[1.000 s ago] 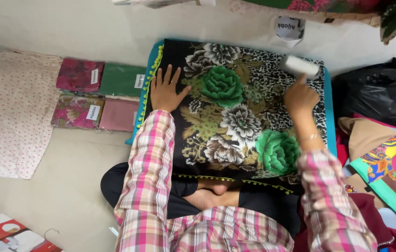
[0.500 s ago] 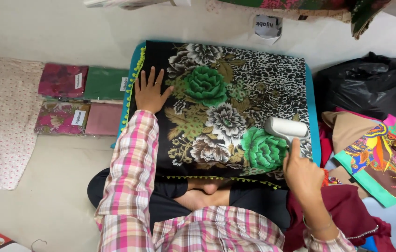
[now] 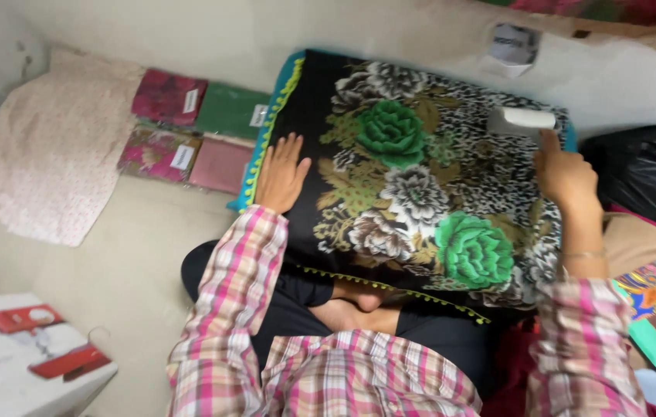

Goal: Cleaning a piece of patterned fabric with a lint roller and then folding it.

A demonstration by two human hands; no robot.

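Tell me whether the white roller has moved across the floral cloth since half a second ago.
Yes. The white roller in the right hand went from beside the lower green flower up to the floral cloth's far right corner.

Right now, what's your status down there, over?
Left hand flat on floral cloth. Right hand holds white lint roller at cloth's far edge. Nothing in the way.

left hand (image 3: 281, 174): flat, fingers spread | right hand (image 3: 566, 176): gripping, arm extended

Black cloth (image 3: 420, 177), green and white flowers, leopard print; white roller (image 3: 521, 120); pink plaid sleeves (image 3: 235, 301).
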